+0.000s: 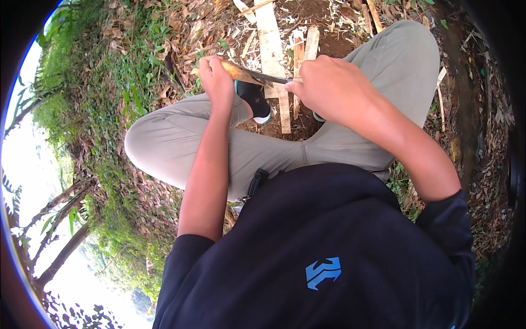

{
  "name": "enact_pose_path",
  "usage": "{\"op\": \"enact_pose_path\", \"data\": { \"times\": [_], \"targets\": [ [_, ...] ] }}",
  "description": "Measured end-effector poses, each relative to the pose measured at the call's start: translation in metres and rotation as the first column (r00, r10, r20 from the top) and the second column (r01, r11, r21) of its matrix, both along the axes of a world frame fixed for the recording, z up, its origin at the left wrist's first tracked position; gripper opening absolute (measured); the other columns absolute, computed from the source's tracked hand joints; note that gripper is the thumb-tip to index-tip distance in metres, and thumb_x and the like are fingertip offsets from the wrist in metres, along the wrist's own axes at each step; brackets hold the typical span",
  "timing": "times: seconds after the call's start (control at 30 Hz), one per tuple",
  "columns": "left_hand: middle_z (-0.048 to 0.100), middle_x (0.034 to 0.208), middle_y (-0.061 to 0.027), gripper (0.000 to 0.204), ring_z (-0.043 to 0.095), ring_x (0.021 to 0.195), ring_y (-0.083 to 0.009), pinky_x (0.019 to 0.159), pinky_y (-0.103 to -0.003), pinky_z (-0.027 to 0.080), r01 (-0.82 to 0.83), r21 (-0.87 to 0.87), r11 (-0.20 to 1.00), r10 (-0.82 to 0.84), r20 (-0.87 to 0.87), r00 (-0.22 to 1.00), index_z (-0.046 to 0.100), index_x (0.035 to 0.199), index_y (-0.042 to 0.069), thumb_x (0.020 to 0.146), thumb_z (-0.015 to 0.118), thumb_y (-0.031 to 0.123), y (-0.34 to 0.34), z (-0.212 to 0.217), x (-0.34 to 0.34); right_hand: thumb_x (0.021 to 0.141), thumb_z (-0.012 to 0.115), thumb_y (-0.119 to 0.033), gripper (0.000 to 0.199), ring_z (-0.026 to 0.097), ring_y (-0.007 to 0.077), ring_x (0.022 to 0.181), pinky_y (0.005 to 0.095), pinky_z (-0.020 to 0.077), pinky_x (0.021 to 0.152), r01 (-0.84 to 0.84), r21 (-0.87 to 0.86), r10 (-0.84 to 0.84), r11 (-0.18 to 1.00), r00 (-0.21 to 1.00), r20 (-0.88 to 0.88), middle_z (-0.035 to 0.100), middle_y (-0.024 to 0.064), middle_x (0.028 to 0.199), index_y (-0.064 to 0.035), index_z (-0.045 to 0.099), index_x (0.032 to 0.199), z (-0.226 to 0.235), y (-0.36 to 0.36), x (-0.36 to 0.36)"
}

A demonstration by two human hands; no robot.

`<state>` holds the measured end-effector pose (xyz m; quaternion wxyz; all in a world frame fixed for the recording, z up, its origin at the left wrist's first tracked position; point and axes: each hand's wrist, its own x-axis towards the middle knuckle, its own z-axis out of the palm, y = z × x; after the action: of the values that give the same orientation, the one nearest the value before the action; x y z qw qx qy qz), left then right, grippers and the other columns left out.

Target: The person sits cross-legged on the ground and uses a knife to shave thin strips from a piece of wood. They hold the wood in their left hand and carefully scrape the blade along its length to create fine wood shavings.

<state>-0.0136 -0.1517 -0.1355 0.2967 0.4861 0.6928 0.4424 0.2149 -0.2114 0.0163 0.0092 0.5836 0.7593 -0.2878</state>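
My left hand (215, 82) is closed around one end of a short yellowish-brown piece of wood (243, 73), held in front of my crossed legs. My right hand (335, 86) grips a knife, its handle mostly hidden in the fist. The knife's dark blade (269, 78) points left and lies along the wood, seemingly touching it. Beneath both hands, pale flat wooden strips (269, 41) lie on the ground, and a narrow brownish strip (298, 52) rests beside them.
Light shavings (334, 22) and dry leaves cover the soil around the strips. My bent legs in grey trousers (170, 134) frame the work spot, with a dark-socked foot (255, 101) close under the wood. Green plants (123, 71) grow at the left.
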Motion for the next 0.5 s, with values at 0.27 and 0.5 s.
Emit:
{"op": "enact_pose_path", "data": {
  "times": [0.27, 0.5],
  "targets": [
    [0.060, 0.085, -0.0114, 0.024, 0.054, 0.077, -0.0215, 0.075, -0.036, 0.044, 0.005, 0.004, 1.000, -0.005, -0.004, 1.000, 0.059, 0.093, 0.003, 0.097, 0.044, 0.022, -0.001, -0.002, 0.000, 0.095, 0.061, -0.032, 0.041, 0.069, 0.0408, 0.082, 0.0499, 0.0545, 0.075, -0.030, 0.010, 0.030, 1.000, 1.000, -0.001, 0.069, 0.0242, 0.080, 0.0047, 0.068, 0.079, -0.008, 0.000, -0.004],
    [0.061, 0.083, -0.0131, 0.024, 0.056, 0.076, -0.0242, 0.075, -0.039, 0.045, -0.011, 0.004, 1.000, 0.011, -0.011, 1.000, 0.059, 0.095, 0.003, 0.096, 0.046, 0.023, -0.003, -0.002, 0.001, 0.092, 0.061, -0.022, 0.033, 0.068, 0.0398, 0.076, 0.0482, 0.0538, 0.067, -0.111, 0.179, 0.125, 0.978, 0.989, -0.073, 0.066, 0.0220, 0.071, 0.0040, 0.066, 0.073, -0.014, 0.003, -0.011]
  ]
}}
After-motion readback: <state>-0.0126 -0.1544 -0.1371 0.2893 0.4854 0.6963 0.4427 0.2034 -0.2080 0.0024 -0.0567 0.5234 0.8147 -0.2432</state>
